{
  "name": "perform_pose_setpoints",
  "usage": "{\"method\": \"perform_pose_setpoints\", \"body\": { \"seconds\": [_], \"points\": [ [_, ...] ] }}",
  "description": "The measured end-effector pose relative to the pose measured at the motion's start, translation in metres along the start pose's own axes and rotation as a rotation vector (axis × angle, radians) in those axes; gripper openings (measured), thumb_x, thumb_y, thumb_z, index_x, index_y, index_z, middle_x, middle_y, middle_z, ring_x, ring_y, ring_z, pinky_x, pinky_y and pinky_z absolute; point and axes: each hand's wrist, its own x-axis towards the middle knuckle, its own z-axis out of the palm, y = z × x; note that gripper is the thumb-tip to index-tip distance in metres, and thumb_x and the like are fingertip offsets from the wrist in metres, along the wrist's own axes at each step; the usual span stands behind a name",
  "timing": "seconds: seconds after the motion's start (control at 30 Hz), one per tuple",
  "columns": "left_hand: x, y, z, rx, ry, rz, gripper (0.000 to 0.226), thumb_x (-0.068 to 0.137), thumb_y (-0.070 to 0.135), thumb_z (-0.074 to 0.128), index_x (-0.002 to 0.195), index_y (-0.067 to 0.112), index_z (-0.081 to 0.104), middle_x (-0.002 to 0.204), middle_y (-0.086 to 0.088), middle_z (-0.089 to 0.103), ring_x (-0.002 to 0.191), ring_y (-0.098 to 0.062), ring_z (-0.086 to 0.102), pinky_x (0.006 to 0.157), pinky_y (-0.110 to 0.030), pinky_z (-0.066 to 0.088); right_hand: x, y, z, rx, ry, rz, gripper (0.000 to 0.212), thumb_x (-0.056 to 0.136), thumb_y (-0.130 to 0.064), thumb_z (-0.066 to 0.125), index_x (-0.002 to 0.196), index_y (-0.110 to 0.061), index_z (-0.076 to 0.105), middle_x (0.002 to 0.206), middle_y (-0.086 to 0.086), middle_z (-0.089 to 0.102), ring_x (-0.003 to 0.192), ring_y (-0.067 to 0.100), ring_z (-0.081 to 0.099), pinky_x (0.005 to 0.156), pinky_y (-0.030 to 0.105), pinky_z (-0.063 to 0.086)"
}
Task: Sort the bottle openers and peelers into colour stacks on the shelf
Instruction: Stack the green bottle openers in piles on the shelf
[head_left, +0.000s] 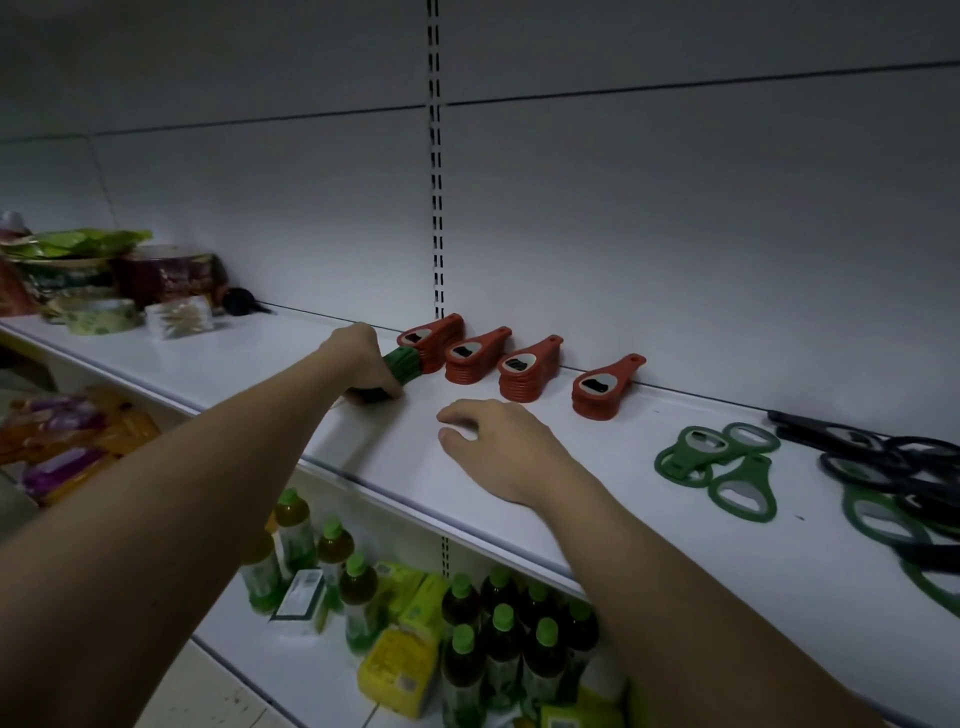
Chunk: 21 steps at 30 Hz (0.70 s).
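Observation:
My left hand (363, 364) grips a stack of green openers (406, 365) on the white shelf (311, 374), right beside the leftmost red stack (434, 340). Several red opener stacks (530, 376) line the back wall; the rightmost red stack (602, 389) stands apart. My right hand (498, 447) rests on the shelf with loosely bent fingers and holds nothing. Loose green ring openers (722, 467) lie to the right. Further right lies a mixed heap of black openers (883, 457) and green ones (883, 519).
Packets, a dark tin (166, 275) and a small box (179, 317) crowd the shelf's far left. Green-capped bottles (467, 639) and yellow packs (400, 670) fill the shelf below. A slotted upright (435, 156) runs up the back panel.

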Motion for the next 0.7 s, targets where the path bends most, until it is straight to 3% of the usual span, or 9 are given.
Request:
{"method": "perform_pose_setpoints", "body": {
  "seconds": [0.13, 0.27, 0.43, 0.5, 0.7],
  "points": [
    [-0.001, -0.001, 0.0, -0.008, -0.062, 0.016, 0.062, 0.074, 0.038, 0.084, 0.121, 0.005, 0.062, 0.107, -0.015, 0.06, 0.095, -0.03, 0.06, 0.076, -0.039, 0.059, 0.001, 0.001, 0.0, 0.004, -0.006, -0.004, 0.04, 0.098, -0.038, 0.047, 0.136, -0.031, 0.055, 0.138, -0.008, 0.057, 0.126, 0.016, 0.051, 0.106, 0.038, 0.043],
    [-0.01, 0.004, -0.005, 0.122, 0.01, 0.089, 0.075, 0.082, 0.055, 0.07, 0.138, 0.008, 0.05, 0.135, -0.014, 0.054, 0.118, -0.03, 0.053, 0.093, -0.036, 0.045, -0.001, 0.001, 0.001, 0.015, -0.005, -0.007, 0.041, 0.098, -0.037, 0.046, 0.137, -0.028, 0.054, 0.14, -0.006, 0.056, 0.127, 0.018, 0.051, 0.107, 0.039, 0.043],
    [-0.038, 0.03, -0.018, 0.014, 0.167, 0.218, 0.06, 0.091, 0.053, 0.059, 0.135, 0.014, 0.05, 0.13, -0.012, 0.06, 0.105, -0.028, 0.06, 0.087, -0.038, 0.049, -0.014, -0.005, -0.007, 0.064, 0.164, -0.006, 0.034, 0.1, -0.031, 0.046, 0.13, -0.022, 0.059, 0.126, 0.003, 0.064, 0.112, 0.023, 0.06, 0.095, 0.043, 0.051],
    [-0.057, 0.047, -0.019, 0.009, 0.188, 0.31, 0.053, 0.093, 0.05, 0.058, 0.134, 0.017, 0.051, 0.132, -0.01, 0.06, 0.109, -0.028, 0.059, 0.088, -0.037, 0.048, -0.022, -0.006, -0.012, 0.074, 0.226, -0.011, 0.029, 0.1, -0.027, 0.046, 0.123, -0.018, 0.062, 0.119, 0.005, 0.065, 0.104, 0.024, 0.061, 0.089, 0.044, 0.053],
    [-0.125, 0.108, 0.006, -0.085, 0.228, 0.616, 0.038, 0.096, 0.043, 0.055, 0.128, 0.023, 0.057, 0.124, -0.002, 0.064, 0.103, -0.019, 0.06, 0.09, -0.037, 0.051, -0.066, 0.02, -0.049, 0.018, 0.303, 0.028, 0.026, 0.098, -0.018, 0.047, 0.117, -0.018, 0.064, 0.119, 0.007, 0.063, 0.104, 0.026, 0.06, 0.089, 0.042, 0.052]
  ]
}}
